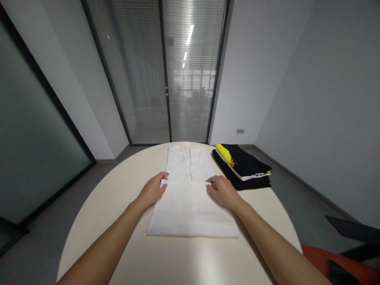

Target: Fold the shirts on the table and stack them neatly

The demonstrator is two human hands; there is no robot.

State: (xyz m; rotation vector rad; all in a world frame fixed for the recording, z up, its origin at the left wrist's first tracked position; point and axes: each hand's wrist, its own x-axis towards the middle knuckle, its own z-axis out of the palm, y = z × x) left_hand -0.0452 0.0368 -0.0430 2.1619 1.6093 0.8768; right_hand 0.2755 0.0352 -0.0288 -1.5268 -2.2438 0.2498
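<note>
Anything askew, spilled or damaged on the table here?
Nothing stands out. The white garment lies flat, edges straight, with the left hand and right hand on its sides; the black folded stack sits tidy beside it on the table.

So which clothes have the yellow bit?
The folded black pile past the right hand; the white garment has no yellow.

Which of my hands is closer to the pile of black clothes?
Right. The right hand rests on the white garment, just beside the pile of black clothes; the left hand rests on the garment's left edge, farther away.
</note>
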